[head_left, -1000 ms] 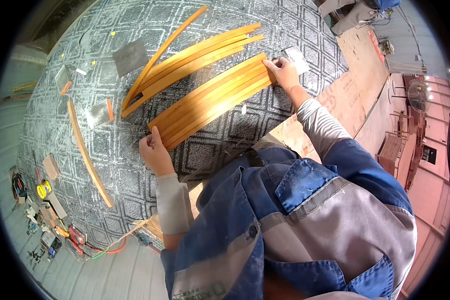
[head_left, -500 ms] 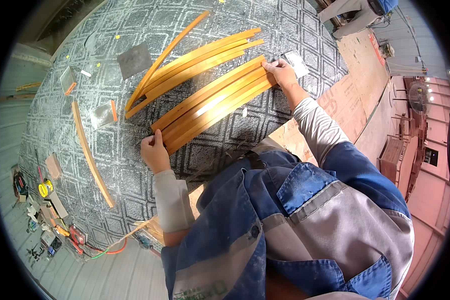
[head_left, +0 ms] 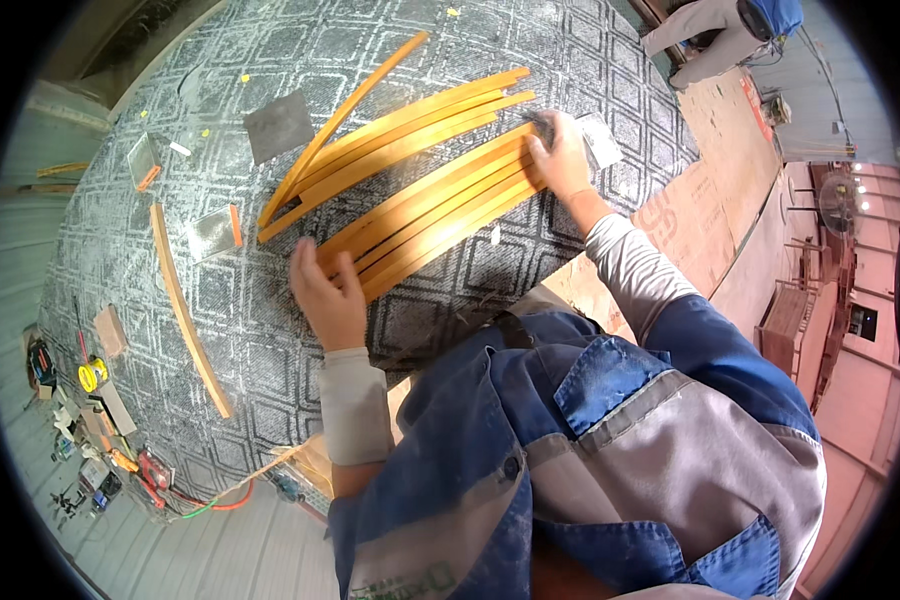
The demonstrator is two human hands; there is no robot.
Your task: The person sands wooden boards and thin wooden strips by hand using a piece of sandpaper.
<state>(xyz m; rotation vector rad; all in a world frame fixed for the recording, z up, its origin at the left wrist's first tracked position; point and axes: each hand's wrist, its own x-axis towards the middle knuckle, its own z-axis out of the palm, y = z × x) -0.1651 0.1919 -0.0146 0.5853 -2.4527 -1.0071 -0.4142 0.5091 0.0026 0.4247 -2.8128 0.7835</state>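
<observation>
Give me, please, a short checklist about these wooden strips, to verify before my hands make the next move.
1. Right hand at right end of the near strips: ok.
2. Left hand at their left end: ok, thumb and fingers spread.
3. Firm hold by both hands: cannot tell, contact is partly hidden.
4. Near strips closed up without gaps: not ok, dark gaps show.
5. Far strips apart from near ones: ok, carpet shows between.

The left of two head-worn fisheyes, I notice, peers steeply down, the blue-and-grey cloth work jacket [head_left: 590, 450] close under it at five o'clock. The bare left hand [head_left: 332, 300] at nine and bare right hand [head_left: 567, 165] at one lie farther off; the wide sweep reaches the pinkish panelled wall [head_left: 865, 385] at three.
</observation>
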